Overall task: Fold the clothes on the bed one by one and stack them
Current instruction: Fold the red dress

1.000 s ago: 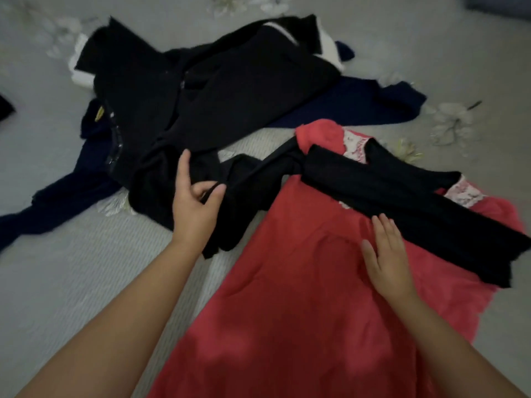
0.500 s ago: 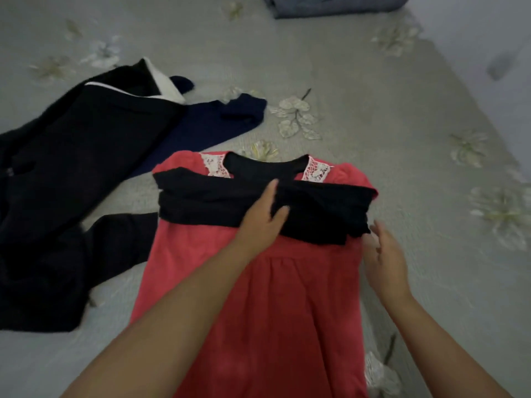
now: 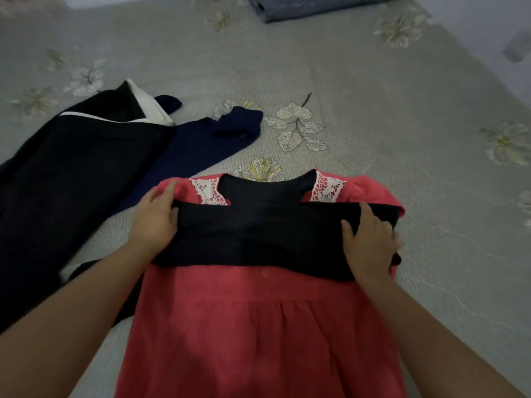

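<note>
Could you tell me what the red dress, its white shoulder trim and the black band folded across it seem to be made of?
Red dress: probably a soft matte woven cloth such as cotton; it gathers in fine pleats below the chest.
White shoulder trim: lace, judging by its openwork pattern.
Black band: seemingly a matte knit, though too dark to be sure of the weave.

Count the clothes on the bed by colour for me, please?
Red: 1, the red dress
Black: 2, the black band folded across the dress and the black garment at left
Navy: 1, the navy top
Grey: 1, the grey folded piece at the far edge
Total: 5
</note>
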